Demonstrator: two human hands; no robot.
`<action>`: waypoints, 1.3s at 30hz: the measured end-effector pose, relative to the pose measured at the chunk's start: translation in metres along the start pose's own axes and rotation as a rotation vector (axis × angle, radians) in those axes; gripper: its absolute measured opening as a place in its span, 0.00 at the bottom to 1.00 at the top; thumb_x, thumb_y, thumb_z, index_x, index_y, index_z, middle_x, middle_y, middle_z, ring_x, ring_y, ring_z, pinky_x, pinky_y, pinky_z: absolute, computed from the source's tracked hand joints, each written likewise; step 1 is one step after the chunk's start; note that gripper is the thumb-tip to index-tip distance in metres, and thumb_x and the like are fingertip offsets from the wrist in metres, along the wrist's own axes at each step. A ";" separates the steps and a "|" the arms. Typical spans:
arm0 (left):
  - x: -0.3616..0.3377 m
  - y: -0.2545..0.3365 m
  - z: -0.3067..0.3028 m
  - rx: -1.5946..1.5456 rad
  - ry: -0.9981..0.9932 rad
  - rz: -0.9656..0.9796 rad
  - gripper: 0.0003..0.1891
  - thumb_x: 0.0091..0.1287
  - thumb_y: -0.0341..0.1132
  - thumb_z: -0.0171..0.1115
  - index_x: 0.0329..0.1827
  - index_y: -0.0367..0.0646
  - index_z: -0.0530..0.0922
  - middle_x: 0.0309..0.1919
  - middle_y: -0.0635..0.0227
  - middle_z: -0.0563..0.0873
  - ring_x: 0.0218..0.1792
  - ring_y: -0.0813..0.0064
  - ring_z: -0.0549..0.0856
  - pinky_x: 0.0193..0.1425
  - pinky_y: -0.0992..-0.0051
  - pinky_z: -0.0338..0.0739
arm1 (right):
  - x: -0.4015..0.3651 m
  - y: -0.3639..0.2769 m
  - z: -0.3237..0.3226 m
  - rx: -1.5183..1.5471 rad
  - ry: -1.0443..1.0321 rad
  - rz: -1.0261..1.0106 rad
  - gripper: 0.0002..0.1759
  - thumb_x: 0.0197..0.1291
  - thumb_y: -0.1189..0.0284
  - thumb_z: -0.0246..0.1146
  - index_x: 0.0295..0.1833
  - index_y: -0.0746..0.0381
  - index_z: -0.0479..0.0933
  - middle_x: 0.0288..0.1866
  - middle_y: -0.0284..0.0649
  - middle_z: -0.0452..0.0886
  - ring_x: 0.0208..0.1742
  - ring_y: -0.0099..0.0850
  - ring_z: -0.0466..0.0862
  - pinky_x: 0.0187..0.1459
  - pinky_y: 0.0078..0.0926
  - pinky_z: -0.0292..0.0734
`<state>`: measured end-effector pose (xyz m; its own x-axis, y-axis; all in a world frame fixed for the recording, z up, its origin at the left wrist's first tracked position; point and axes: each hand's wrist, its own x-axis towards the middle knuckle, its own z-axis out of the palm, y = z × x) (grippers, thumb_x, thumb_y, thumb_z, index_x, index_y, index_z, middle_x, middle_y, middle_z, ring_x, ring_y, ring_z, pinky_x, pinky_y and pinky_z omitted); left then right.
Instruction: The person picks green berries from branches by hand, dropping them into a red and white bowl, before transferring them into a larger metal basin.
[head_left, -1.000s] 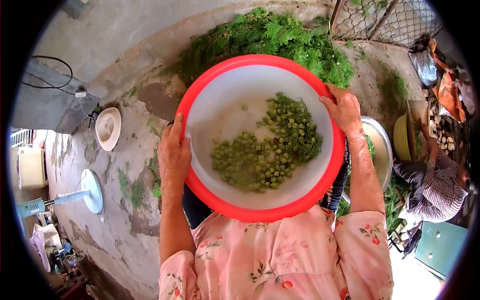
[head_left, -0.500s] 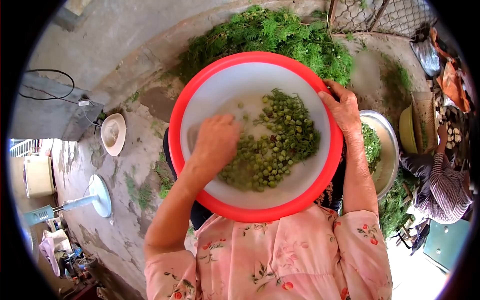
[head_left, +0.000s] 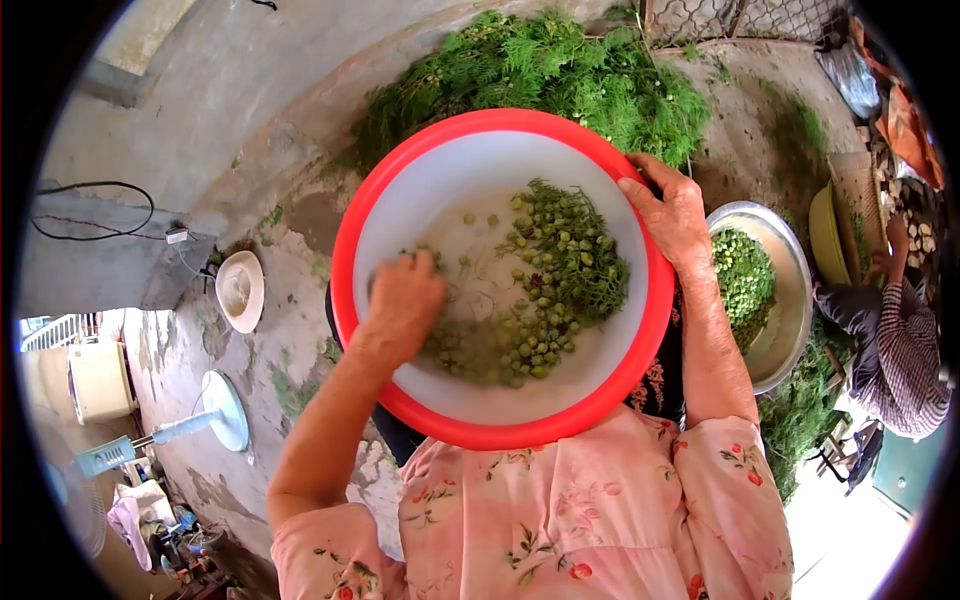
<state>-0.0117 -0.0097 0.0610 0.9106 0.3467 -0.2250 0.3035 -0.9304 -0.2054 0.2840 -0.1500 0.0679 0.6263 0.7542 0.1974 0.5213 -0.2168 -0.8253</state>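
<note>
A wide white basin with a red rim [head_left: 352, 215] rests on my lap. Inside it lie small green cones [head_left: 540, 345], with feathery green sprigs [head_left: 605, 285] along the right side of the pile. My left hand [head_left: 405, 305] is down in the basin's left part, beside a few loose cones. Its fingers point downward and are blurred and partly hidden, so what they hold cannot be seen. At the upper right, my right hand [head_left: 672, 212] grips the rim, thumb on the inner side and fingers outside.
A metal bowl [head_left: 797, 300] of chopped-looking greens [head_left: 742, 280] stands at my right. Leafy branches [head_left: 540, 65] are heaped beyond the basin. A person in a checked sleeve [head_left: 905, 365] sits at far right near a yellow basin [head_left: 825, 235]. At left are a hat [head_left: 240, 290] and a standing fan [head_left: 228, 410].
My left hand has moved left and slightly down within the basin, away from the main pile. My right hand keeps its hold on the rim. The whole view has shifted slightly.
</note>
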 end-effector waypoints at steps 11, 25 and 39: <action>0.069 -0.007 -0.013 -0.220 0.236 0.094 0.10 0.49 0.26 0.59 0.35 0.46 0.77 0.37 0.64 0.75 0.44 0.64 0.77 0.45 0.64 0.69 | 0.001 0.000 0.005 0.006 0.015 -0.022 0.19 0.53 0.71 0.65 0.52 0.65 0.77 0.43 0.51 0.82 0.44 0.41 0.83 0.47 0.31 0.76; 0.076 0.014 0.037 -0.340 0.334 -0.052 0.05 0.49 0.30 0.63 0.29 0.44 0.79 0.28 0.66 0.78 0.37 0.62 0.80 0.40 0.64 0.73 | -0.004 0.002 0.004 -0.003 0.017 0.020 0.21 0.55 0.69 0.66 0.54 0.63 0.77 0.45 0.50 0.81 0.45 0.37 0.82 0.49 0.30 0.75; 0.077 0.036 0.043 -0.546 0.354 -0.228 0.03 0.56 0.30 0.59 0.31 0.42 0.77 0.32 0.59 0.80 0.34 0.53 0.79 0.39 0.61 0.75 | -0.006 -0.003 0.003 0.003 0.038 0.051 0.20 0.53 0.69 0.65 0.53 0.61 0.77 0.43 0.52 0.80 0.47 0.44 0.81 0.50 0.35 0.74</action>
<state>0.0572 -0.0116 -0.0043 0.8158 0.5676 0.1106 0.5117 -0.7977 0.3191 0.2764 -0.1521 0.0676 0.6736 0.7180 0.1753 0.4866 -0.2522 -0.8364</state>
